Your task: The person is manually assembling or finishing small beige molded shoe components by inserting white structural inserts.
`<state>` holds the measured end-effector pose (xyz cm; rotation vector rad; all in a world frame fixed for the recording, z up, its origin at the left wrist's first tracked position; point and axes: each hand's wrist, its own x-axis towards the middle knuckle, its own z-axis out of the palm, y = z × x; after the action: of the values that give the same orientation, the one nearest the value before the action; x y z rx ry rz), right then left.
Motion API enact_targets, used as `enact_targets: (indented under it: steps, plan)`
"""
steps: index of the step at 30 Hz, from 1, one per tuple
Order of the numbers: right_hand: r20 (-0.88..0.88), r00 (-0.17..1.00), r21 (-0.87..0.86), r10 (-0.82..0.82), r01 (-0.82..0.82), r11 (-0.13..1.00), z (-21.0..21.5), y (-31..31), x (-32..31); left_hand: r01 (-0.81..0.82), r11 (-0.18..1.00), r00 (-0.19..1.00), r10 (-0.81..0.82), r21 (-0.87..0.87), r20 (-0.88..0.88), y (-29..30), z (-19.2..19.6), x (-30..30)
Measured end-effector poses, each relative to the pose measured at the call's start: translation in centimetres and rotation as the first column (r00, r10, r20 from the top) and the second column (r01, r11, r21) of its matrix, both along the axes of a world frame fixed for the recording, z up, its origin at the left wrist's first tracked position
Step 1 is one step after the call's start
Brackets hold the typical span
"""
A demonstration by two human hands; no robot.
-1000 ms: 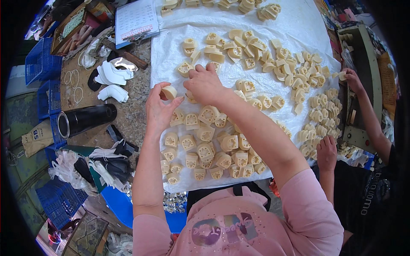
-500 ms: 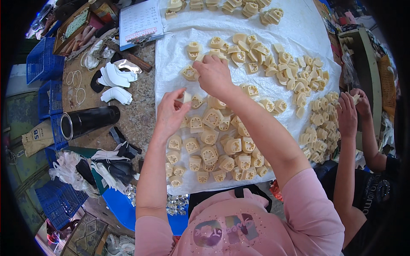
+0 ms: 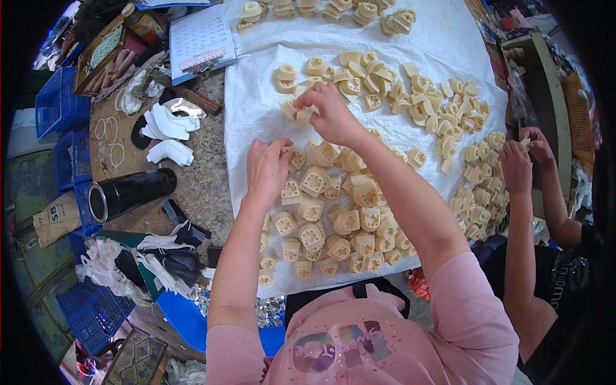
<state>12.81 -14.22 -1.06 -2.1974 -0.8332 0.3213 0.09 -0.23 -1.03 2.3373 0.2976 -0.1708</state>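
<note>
Many cream-coloured moulded plastic parts lie on a white woven sheet (image 3: 256, 96). My right hand (image 3: 330, 115) reaches forward and pinches one cream part (image 3: 301, 115) near the loose far group (image 3: 398, 90). My left hand (image 3: 266, 170) rests palm down at the left end of the near heap (image 3: 333, 224), its fingers curled over the parts there; whether it holds one is hidden.
At the right, another person's two hands (image 3: 523, 157) work on a cream part beside a further pile (image 3: 478, 199). Left of the sheet lie a black cylinder (image 3: 131, 192), white plastic pieces (image 3: 167, 135), a notepad (image 3: 199, 38), blue crates (image 3: 67, 135) and rags (image 3: 154, 256).
My right hand has moved farther forward to the loose parts and pinched one. My left hand dropped from holding a part up to lying on the near heap.
</note>
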Motion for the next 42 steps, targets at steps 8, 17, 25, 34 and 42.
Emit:
enact_targets:
  steps: [8, 17, 25, 34, 42]
  plan:
    - [-0.672, 0.738, 0.194, -0.068, 0.263, 0.945, 4.4, -2.3, 0.3, -0.201, 0.977, 0.953, 0.213, -0.075, 0.216, -0.4, 1.6, 1.4]
    - [-0.798, 0.600, 0.355, 0.050, 0.403, 0.843, 5.4, -4.2, -3.6, -0.043, 0.754, 0.970, 0.189, -0.656, 0.154, -2.4, 4.5, 2.3]
    - [-0.134, 0.986, 0.051, -0.096, 0.103, 0.993, 6.4, -7.2, -5.0, -0.057, 0.942, 0.988, 0.101, -0.332, 0.118, 0.9, 3.0, -0.4]
    - [0.359, 0.929, -0.366, 0.086, 0.055, 0.929, 4.5, -7.4, -7.5, 0.255, 0.899, 0.942, -0.314, 0.357, 0.119, -0.7, 1.7, -0.6]
    - [0.121, 0.989, -0.101, -0.080, 0.092, 0.991, 4.6, -6.7, -3.8, -0.043, 0.999, 0.988, 0.046, -0.025, 0.147, 0.2, 2.4, 2.4]
